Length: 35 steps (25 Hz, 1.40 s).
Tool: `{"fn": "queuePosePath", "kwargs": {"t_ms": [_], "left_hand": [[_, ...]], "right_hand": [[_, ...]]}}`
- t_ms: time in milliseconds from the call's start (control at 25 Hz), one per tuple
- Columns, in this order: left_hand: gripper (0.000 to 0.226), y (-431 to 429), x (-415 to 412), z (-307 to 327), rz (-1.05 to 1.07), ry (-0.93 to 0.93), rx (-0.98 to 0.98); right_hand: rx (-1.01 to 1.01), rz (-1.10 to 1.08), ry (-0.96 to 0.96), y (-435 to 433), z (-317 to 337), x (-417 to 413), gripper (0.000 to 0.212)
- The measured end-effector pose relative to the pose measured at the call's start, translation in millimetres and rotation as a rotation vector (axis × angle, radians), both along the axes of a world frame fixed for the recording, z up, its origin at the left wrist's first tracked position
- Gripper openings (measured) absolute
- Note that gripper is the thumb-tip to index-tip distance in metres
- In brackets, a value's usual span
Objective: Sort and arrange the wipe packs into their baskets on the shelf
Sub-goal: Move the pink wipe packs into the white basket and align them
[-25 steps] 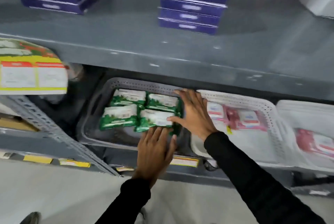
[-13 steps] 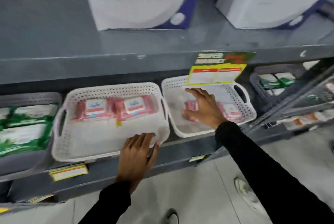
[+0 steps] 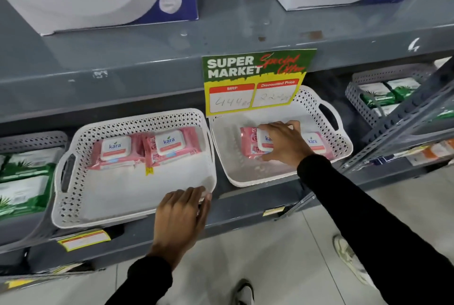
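Two white perforated baskets stand side by side on the grey shelf. The left white basket [image 3: 73,196] holds two pink wipe packs [image 3: 147,148] at its back. My left hand [image 3: 181,216] rests on its front right rim, fingers curled over the edge. The right white basket [image 3: 245,177] holds a pink wipe pack [image 3: 250,143] under my right hand [image 3: 282,143], whose fingers close around it. Another pink pack [image 3: 317,143] lies just to the right of that hand.
A grey basket [image 3: 24,228] with green wipe packs [image 3: 22,181] sits at the far left. Another grey basket [image 3: 356,100] with green packs stands at the right behind a slanted metal strut [image 3: 405,120]. An offer sign [image 3: 255,78] hangs over the right basket. White boxes stand above.
The view has swung right from the green-pack basket to the two white baskets. My left hand went to the left white basket's rim. My right hand has settled onto a pink pack.
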<state>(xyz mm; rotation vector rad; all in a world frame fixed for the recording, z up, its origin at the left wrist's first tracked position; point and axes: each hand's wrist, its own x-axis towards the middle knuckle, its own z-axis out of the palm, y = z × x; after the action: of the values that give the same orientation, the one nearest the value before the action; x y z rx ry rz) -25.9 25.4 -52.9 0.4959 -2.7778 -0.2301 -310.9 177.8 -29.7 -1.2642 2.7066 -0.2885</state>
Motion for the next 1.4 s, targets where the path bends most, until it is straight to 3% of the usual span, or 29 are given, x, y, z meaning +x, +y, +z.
{"fn": "queuePosePath", "kwargs": {"t_ms": [160, 320, 480, 640, 760, 920, 1040, 1400], "left_hand": [[0.037, -20, 18, 11, 0.002, 0.069, 0.083], [0.042, -68, 60, 21, 0.096, 0.091, 0.091], [0.037, -118, 113, 15, 0.134, 0.137, 0.055], [0.033, -146, 150, -2, 0.008, 0.176, 0.020], [0.041, -150, 156, -8, -0.017, 0.142, 0.044], [0.038, -149, 155, -10, -0.017, 0.139, 0.060], [0.034, -140, 148, -8, -0.039, 0.192, 0.038], [0.030, -45, 49, -1, -0.166, 0.241, 0.055]], "right_hand": [[-0.194, 0.031, 0.026, -35, 28, 29, 0.087], [-0.277, 0.097, 0.043, -103, 55, 82, 0.092], [-0.233, 0.291, 0.156, -189, 54, 166, 0.091], [-0.123, 0.523, 0.212, -260, 22, 241, 0.077], [-0.056, 0.553, 0.275, -287, -1, 263, 0.074], [-0.019, 0.531, 0.251, -282, -11, 258, 0.100], [-0.036, 0.459, 0.099, -264, 2, 242, 0.115], [-0.125, 0.027, 0.071, -81, 53, 95, 0.104]]}}
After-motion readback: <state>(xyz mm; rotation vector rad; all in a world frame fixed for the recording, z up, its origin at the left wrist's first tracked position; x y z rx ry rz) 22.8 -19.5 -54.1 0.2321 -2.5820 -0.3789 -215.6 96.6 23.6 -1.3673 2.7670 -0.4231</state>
